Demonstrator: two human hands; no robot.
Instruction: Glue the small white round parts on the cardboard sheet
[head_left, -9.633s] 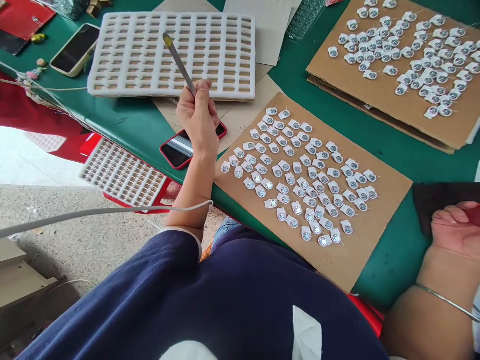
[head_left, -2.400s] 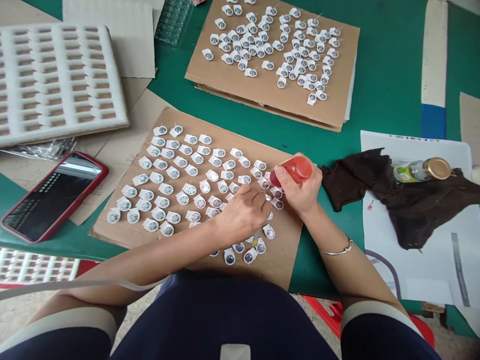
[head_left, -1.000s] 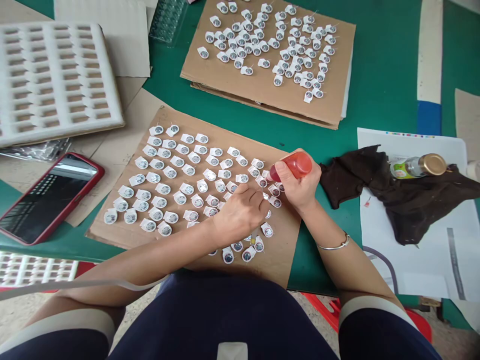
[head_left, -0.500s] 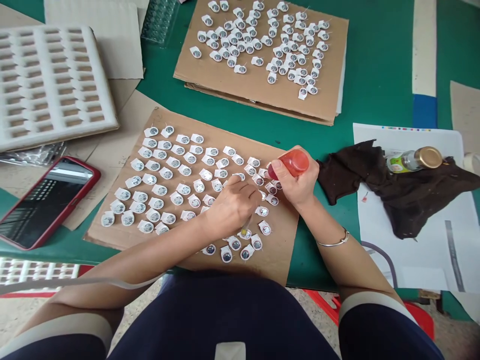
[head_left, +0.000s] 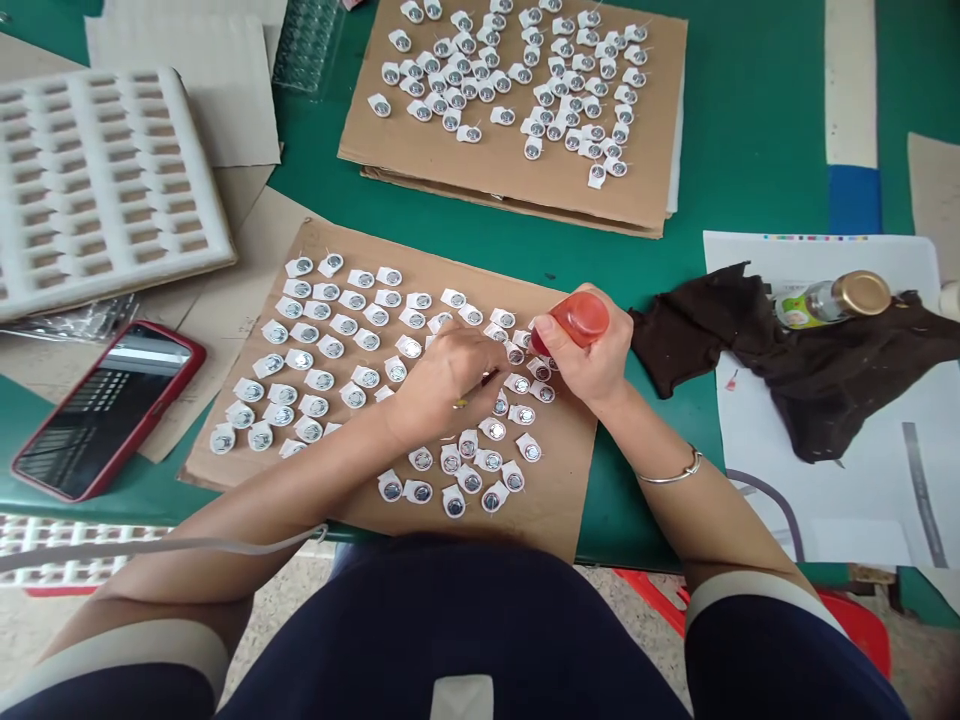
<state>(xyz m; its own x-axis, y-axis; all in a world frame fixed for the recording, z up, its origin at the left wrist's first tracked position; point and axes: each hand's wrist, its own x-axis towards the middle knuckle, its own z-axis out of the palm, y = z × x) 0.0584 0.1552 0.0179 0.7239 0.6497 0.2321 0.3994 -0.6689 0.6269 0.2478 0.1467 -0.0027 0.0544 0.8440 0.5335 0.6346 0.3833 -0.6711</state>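
Note:
My right hand (head_left: 600,350) is closed around a red squeeze bottle (head_left: 581,318) above the right side of the near cardboard sheet (head_left: 540,515). Beside it, my left hand (head_left: 454,375) is bent over the sheet, its fingers closed on a thin tool. A yellow end of the tool (head_left: 460,404) shows under the palm; its kind is mostly hidden. Around both hands lie many small white tabbed parts (head_left: 491,429) with round silvery centres. Some of them are covered by my left hand and forearm.
More such parts lie on a far cardboard stack (head_left: 502,185). At left are a white slotted foam tray (head_left: 112,180) and a red-cased phone (head_left: 105,415). A dark cloth (head_left: 810,400), a gold-lidded glass jar (head_left: 817,305) and printed paper (head_left: 877,500) lie at right.
My left hand has shifted slightly up and left, and its tool now shows less. The right hand still grips the bottle in almost the same place. The view has shifted slightly.

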